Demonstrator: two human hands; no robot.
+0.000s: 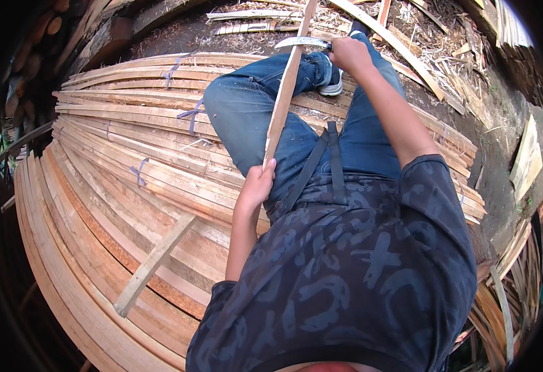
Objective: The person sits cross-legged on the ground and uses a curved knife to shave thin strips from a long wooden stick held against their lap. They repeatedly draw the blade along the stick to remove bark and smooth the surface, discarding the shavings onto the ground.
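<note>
A long, narrow wooden strip (285,93) slants from my lap up past the top of the picture. Around its near end my left hand (259,183) is closed, beside my left thigh. My right hand (351,54) grips the dark handle of a curved knife (302,41) out over my shins. The blade lies across the strip, pointing left; whether its edge bites into the wood I cannot tell. Beneath the strip are my legs in blue jeans, bent at the knees.
Bundles of sawn strips (141,118), tied with purple cord (192,116), lie under and left of me. A short wooden piece (153,263) rests across boards at lower left. Shavings and a long pale strip (401,53) cover the ground ahead. Stacked logs (29,65) stand far left.
</note>
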